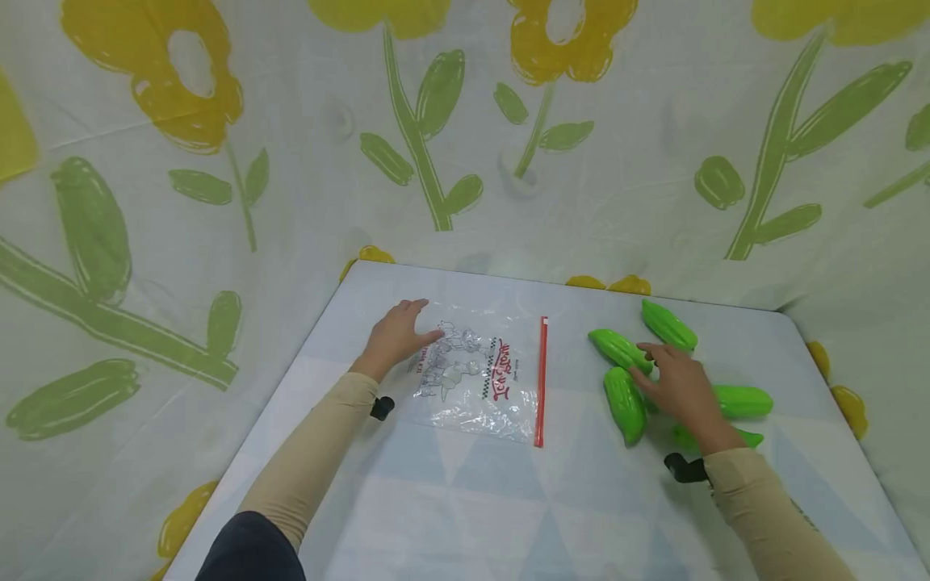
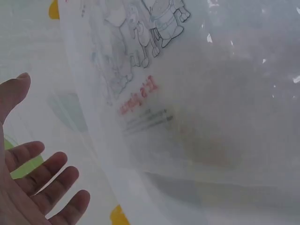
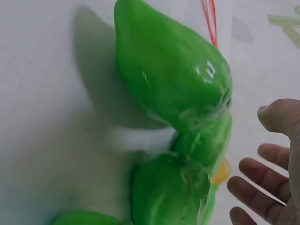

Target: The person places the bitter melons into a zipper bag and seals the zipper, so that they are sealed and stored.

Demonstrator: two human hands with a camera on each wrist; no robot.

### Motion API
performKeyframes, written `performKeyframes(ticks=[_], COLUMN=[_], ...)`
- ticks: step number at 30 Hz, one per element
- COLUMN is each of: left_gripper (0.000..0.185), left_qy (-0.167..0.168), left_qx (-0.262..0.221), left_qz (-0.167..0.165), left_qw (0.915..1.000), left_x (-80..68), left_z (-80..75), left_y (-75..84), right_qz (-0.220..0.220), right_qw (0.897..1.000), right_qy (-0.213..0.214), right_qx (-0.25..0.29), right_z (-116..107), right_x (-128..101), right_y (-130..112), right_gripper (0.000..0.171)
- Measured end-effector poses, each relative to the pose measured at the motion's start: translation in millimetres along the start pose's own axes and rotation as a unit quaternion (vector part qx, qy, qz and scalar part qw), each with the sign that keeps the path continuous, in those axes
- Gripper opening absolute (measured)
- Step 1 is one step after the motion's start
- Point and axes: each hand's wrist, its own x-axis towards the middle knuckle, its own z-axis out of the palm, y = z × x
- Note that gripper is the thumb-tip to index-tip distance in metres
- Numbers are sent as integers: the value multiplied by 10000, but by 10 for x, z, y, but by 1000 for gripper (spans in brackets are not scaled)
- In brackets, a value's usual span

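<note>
A clear zip bag (image 1: 454,415) with red lettering and line-drawn figures lies flat on the table, its red zip edge (image 1: 541,379) facing right. Over the bag's left side is my left hand (image 1: 395,339), thumb and fingers spread; the left wrist view shows this hand (image 2: 40,187) with nothing in its grasp. To the right lie several glossy green gourd-like vegetables (image 1: 625,403), pointed at one end. My right hand (image 1: 683,391) hovers among them, fingertips overlapping one gourd (image 1: 613,347) in the head view. Spread fingers (image 3: 255,183) show in the right wrist view, apart from the nearest gourd (image 3: 168,65).
The pale table (image 1: 494,524) has a light blue triangle pattern. Behind it and at both sides hangs a white cloth (image 1: 291,161) with yellow flowers and green leaves. One gourd (image 1: 668,324) lies farther back; another (image 1: 744,401) is right of my right hand.
</note>
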Motion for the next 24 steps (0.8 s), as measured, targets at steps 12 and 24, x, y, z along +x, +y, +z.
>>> performKeyframes(ticks=[12,24], left_gripper=[66,65], left_qy=[-451,-698], left_qx=[-1011,-1193], left_qz=[187,189], left_qw=[9937,9902], left_x=[-32,-45], left_z=[115,230], left_y=[107,193], right_qz=[-242,-540], right_qw=[9956,9933], right_qy=[157,248], right_qx=[895,991], right_z=[127,263], right_x=[0,62], right_y=[-145,-308], right_gripper=[39,35])
